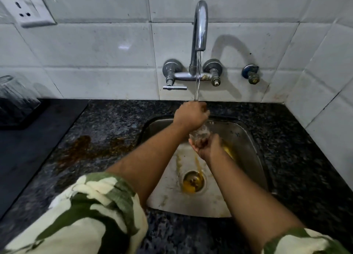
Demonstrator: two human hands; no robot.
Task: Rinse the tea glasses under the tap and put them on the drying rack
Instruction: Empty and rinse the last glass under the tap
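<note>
Clear tea glass (200, 134) hard to make out, blurred by splashing water and half hidden between two hands over the steel sink (246, 139). Gripped from below by curled fingers of right hand (209, 146); covered from above by left hand (191, 114), fingers bent down toward the rim, their hold not discernible. Struck by the stream from the chrome tap (200, 24). Cut off at far left: upturned glass (13, 97) on dark drying mat (28, 124).
</note>
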